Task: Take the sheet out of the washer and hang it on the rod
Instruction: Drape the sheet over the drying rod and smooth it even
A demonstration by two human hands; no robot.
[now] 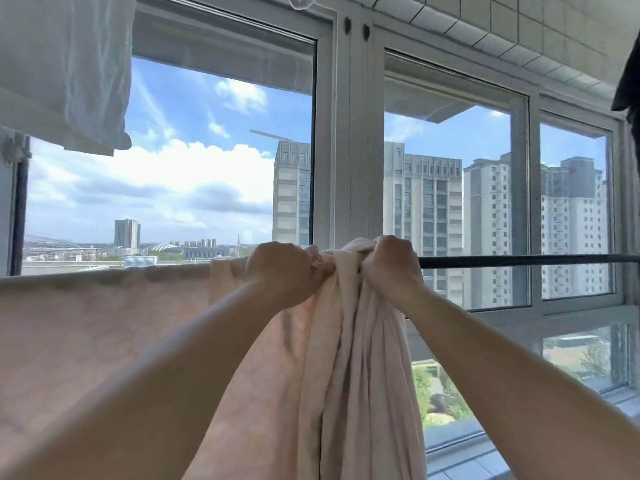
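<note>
While the pale pink cotton sheet (353, 358) already hangs over the thin dark metal rod (519, 260) by the window, spread flat to the left, its right part sits bunched in a thick rope. The left hand (282, 268) and right hand (389, 263) both clutch that bunch at the rod; spreading it rightward along the bare rod looks like all that's left.

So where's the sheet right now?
Head view, lower centre: the pink sheet hangs bunched over the rod, gripped by left hand and right hand.
</note>
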